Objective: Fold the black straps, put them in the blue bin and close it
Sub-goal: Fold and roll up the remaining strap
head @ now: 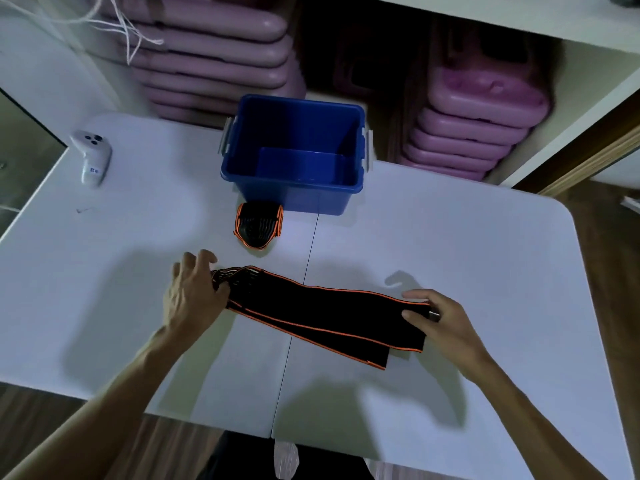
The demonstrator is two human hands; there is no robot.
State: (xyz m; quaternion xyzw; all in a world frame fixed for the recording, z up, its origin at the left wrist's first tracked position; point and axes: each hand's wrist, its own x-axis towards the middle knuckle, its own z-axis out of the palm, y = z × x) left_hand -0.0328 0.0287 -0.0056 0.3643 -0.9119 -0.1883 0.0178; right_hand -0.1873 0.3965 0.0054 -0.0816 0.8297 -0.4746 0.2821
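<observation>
Black strap [322, 317] lay stretched on table [450, 244] before open blue bin [294, 199]; left hand [194, 296] gripped bunched end, right hand [440, 317] pinched far end, apparently to fold. Folded strap [258, 225] waited beside bin.

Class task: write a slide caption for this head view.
Both hands, left hand and right hand, hold the black strap before the open blue bin.

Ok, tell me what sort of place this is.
Probably a storeroom or stock room, not a home kitchen or workshop. Stacks of identical pink plastic cases fill white shelving behind a white folding table, where a blue bin stands open for packing.
</observation>
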